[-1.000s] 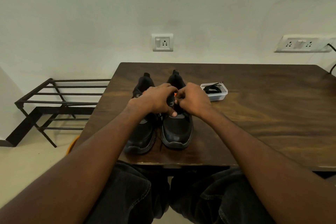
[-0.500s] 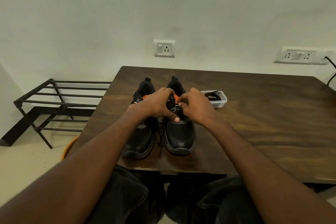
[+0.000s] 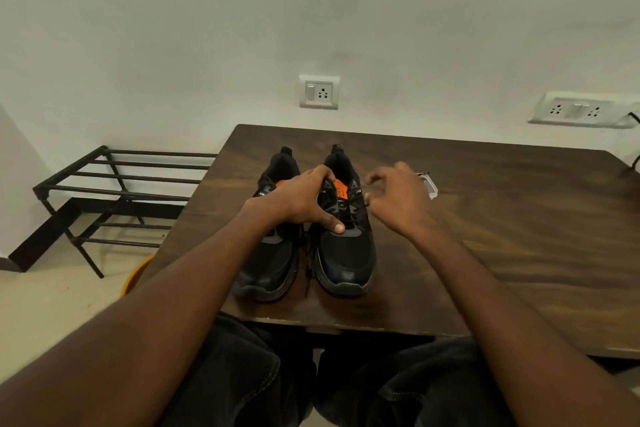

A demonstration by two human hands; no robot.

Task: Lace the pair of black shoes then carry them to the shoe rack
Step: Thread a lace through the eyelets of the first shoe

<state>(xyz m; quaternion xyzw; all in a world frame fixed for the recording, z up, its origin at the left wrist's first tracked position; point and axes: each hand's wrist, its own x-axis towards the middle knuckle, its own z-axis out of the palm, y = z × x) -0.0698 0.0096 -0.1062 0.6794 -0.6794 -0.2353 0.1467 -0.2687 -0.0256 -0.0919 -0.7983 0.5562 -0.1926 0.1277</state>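
Left hand (image 3: 298, 199) grips the right shoe (image 3: 346, 239) at its throat: fingers curled over the tongue edge by the orange insole tag (image 3: 341, 188), thumb pressed down on the lace area near the vamp. Right hand (image 3: 398, 206) sits just beside that shoe's outer side, fingers loosely curled, thumb and fingertips close together at the black lace (image 3: 360, 205); looks like a pinch on the lace end but blur means I cannot tell for sure. Left shoe (image 3: 273, 253) stands touching or nearly touching the right shoe, mostly under the left wrist, toes toward the person. Both shoes upright on the dark wooden bench (image 3: 485, 236), near its front edge. Loose lace end hangs down between the two shoes. Clear plastic container (image 3: 431, 185) lies just behind the right hand, mostly hidden by it. Black metal shoe rack (image 3: 114, 184) stands on the floor well to the left of the left hand, against the wall. Orange object (image 3: 136, 276) on the floor peeks out below the bench's left edge. Wall socket (image 3: 319, 92) above the shoes, socket strip (image 3: 578, 111) far right.
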